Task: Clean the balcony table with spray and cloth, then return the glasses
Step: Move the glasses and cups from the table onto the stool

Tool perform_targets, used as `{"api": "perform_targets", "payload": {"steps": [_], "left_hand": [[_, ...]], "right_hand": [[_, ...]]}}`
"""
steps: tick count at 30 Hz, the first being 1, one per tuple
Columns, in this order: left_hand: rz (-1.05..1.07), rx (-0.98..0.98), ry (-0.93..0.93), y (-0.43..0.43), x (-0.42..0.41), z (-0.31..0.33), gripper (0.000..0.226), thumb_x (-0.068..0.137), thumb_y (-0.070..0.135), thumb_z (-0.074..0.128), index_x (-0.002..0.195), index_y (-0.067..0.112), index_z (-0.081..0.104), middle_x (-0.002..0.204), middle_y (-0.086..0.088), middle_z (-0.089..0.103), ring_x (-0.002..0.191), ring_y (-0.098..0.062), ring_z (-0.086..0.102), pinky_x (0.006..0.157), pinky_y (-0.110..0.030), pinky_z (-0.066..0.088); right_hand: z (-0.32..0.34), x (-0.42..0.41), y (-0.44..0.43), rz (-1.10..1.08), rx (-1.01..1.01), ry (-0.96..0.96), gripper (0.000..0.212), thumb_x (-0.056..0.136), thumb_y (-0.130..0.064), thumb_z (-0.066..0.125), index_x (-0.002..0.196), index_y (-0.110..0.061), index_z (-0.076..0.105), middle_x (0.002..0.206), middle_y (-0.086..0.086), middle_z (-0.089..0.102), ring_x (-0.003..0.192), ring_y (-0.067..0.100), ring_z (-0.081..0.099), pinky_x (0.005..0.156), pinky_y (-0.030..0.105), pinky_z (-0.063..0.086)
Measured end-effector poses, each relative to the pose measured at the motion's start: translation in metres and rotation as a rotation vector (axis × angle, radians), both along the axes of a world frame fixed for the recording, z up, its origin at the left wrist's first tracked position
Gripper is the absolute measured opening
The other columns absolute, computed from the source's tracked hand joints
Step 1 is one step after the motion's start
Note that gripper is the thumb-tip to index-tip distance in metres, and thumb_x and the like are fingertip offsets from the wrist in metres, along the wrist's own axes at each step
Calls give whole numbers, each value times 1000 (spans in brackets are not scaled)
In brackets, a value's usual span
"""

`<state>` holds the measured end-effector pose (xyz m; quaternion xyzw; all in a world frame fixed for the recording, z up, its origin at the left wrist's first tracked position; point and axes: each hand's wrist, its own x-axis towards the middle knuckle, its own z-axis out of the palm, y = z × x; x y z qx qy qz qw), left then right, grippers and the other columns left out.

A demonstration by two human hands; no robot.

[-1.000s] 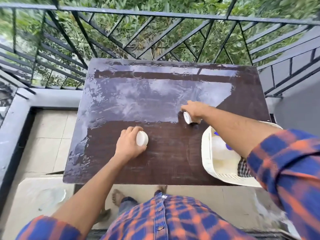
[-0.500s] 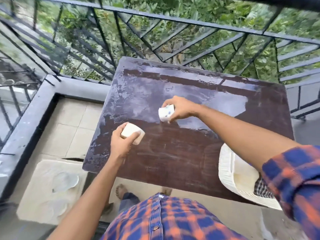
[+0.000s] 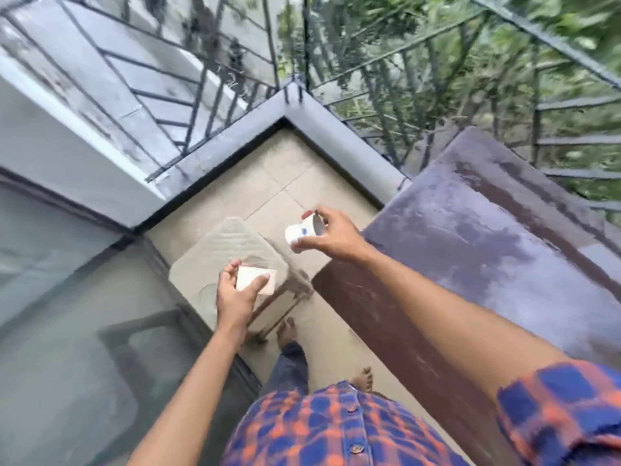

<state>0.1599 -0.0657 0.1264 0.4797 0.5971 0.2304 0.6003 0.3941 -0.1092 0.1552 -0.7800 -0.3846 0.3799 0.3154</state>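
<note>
Gripping one white cup per hand: left hand [image 3: 235,294] fingers curled round plain cup [image 3: 256,280] over low stool [image 3: 215,260]; right hand [image 3: 331,235] pinching blue-marked cup [image 3: 302,232], left of wet table [image 3: 487,250]

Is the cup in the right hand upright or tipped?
Tipped: the cup in the right hand lies sideways, its open mouth facing right.

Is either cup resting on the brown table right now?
No: the left hand and the right hand each hold a white cup in the air, left of the brown table.
</note>
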Motion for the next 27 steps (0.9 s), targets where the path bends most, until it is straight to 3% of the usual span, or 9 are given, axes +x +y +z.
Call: {"api": "perform_targets", "payload": {"steps": [2,5,9,12,15,17,19,23,27], "left_hand": [[52,0,60,18,-24,-12,61,84,-2,76,135,12,46,129,-10,60,105,-17,62,89,-24,50],[157,-29,132,47,-53,-30,73,81,-1,79,144,8,43,139,-10,55,111,-16,61,89,-19,47],[188,-84,274,87,-81,-53,92,74,11,87,152,9,39,139,-7,48,124,-19,50,102,-23,39],[151,-96,371,115,-98,-74,93,71,16,87,151,10,41,144,-13,43,133,-28,45,112,-32,34],[157,-139,396,150,-110,-99,104,58,32,84,150,6,42,144,-14,38,132,-27,45,110,-27,32],[160,-156,401,167,-112,-117,106,47,41,76,145,9,49,140,-10,39,130,-26,48,108,-25,35],[145,-170,431,182,-118,-144,105,42,46,81,138,13,57,137,-9,45,126,-27,52,104,-24,38],[-15,-122,506,192,-123,-188,81,61,24,95,133,19,59,131,-6,43,116,-24,53,98,-22,37],[-91,-75,512,194,-121,-221,83,59,24,96,132,23,56,132,-7,41,120,-26,49,96,-21,33]], "right_hand": [[-9,-18,27,80,-33,-13,60,51,-61,84,104,-43,62,97,-11,66,85,12,61,76,33,51],[-26,-42,67,174,-109,-44,63,49,-55,83,106,-41,63,99,-6,64,89,17,60,77,34,52],[-55,-68,121,323,-212,-108,55,59,-35,85,111,-35,65,105,-1,57,99,22,58,77,29,41],[-80,-86,157,375,-287,-151,48,70,-28,82,115,-31,65,104,0,50,99,23,57,75,25,34],[-111,-106,196,420,-318,-187,44,77,-34,76,118,-28,64,107,2,51,103,24,57,80,24,36],[-130,-117,214,423,-356,-197,49,74,-36,78,120,-29,63,113,4,53,104,24,57,83,26,40],[-155,-128,231,403,-394,-210,53,71,-36,80,120,-30,63,116,5,54,105,26,58,88,28,46],[-199,-149,243,428,-459,-288,50,74,-33,78,122,-30,61,122,9,51,110,33,57,92,32,47],[-229,-159,239,386,-461,-347,42,82,-30,69,123,-30,59,126,7,49,117,33,50,93,38,49]]}}
